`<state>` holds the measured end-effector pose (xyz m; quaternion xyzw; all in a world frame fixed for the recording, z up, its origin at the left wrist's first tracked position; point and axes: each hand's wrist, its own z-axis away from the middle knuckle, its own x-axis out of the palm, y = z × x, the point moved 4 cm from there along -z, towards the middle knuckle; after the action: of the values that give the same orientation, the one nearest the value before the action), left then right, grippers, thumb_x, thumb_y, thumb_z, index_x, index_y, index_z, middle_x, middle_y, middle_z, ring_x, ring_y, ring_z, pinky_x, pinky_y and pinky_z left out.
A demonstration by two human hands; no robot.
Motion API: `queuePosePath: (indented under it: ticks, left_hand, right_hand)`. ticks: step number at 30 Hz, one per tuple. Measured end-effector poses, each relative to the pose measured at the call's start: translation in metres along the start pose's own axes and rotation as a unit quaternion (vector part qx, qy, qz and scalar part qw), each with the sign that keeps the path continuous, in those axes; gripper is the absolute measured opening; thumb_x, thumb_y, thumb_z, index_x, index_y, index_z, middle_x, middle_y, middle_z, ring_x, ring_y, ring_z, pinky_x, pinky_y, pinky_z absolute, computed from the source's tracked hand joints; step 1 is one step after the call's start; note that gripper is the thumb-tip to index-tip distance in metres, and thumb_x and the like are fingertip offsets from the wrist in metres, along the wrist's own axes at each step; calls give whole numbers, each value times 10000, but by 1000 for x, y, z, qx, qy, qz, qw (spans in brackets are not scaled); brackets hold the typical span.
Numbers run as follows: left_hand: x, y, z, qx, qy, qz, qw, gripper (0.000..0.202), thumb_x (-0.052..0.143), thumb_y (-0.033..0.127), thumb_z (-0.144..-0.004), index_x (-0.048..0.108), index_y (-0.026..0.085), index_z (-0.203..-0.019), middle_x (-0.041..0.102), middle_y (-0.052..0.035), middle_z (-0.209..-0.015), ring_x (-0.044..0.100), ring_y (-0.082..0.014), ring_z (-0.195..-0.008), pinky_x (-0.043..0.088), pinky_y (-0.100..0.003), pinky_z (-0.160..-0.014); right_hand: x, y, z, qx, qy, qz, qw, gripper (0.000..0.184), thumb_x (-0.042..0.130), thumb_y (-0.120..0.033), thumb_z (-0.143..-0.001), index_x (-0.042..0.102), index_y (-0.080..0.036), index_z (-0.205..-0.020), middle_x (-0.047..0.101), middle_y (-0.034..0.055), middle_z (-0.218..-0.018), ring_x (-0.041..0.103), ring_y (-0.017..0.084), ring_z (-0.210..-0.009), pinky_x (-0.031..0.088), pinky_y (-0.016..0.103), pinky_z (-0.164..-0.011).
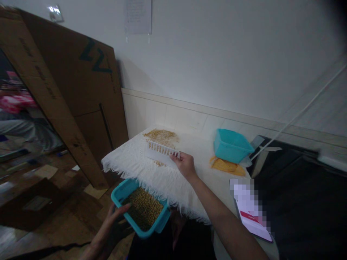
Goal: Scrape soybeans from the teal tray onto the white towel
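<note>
Fingers [176, 156] of the right hand [186, 165] pinch one end of a white slotted scraper [162, 148] lying on the towel [130, 162] over the bench [221, 180]; the left hand [108, 231] clamps the teal tray [119, 195] just below the towel's fringe. The tray looks well filled with beans [143, 209], so much seems gathered, while a pile [161, 135] near the wall and a few strays [159, 163] remain

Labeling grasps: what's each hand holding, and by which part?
Left hand grips the teal tray by its left rim; right hand holds the white slotted tray by its right end.
</note>
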<state>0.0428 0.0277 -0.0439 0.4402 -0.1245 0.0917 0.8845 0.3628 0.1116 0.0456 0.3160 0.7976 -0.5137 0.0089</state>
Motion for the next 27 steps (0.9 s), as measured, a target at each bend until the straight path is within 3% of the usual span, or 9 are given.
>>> queuePosePath:
  ticks: [5, 11, 21, 27]
  left_hand:
    - [2, 2, 3, 11, -2, -2, 1000, 859, 950, 501, -733, 517, 300, -1446, 737, -127, -1255, 823, -346, -933, 600, -395, -665]
    - [3, 3, 6, 11, -16, -24, 1000, 868, 920, 543, -773, 455, 311, -1468, 718, -135, -1264, 825, -369, -958, 585, -392, -614]
    - [0, -1, 0, 5, -5, -10, 1000, 810, 959, 502, -728, 524, 321, -1387, 754, -110, -1232, 835, -358, -937, 571, -375, -617]
    - [0, -1, 1, 3, 5, 3, 1000, 862, 981, 482, -693, 536, 324, -1414, 773, -92, -1137, 827, -364, -988, 606, -405, -731]
  right_hand:
    - [0, 2, 1, 6, 0, 3, 1000, 425, 724, -572, -879, 739, -186, -701, 641, -2, -592, 588, 168, -574, 432, 251, -549]
    - [-5, 3, -2, 9, 10, 12, 1000, 385, 708, -533, -871, 731, -186, -705, 636, -2, -590, 565, 160, -571, 403, 252, -552]
    - [-3, -1, 0, 8, 6, 8, 1000, 383, 698, -542, -861, 699, -201, -686, 629, 1, -585, 560, 164, -568, 384, 254, -535]
    - [-3, -4, 0, 11, 2, 2, 1000, 397, 696, -562, -844, 705, -200, -680, 613, -5, -572, 544, 160, -566, 372, 256, -540]
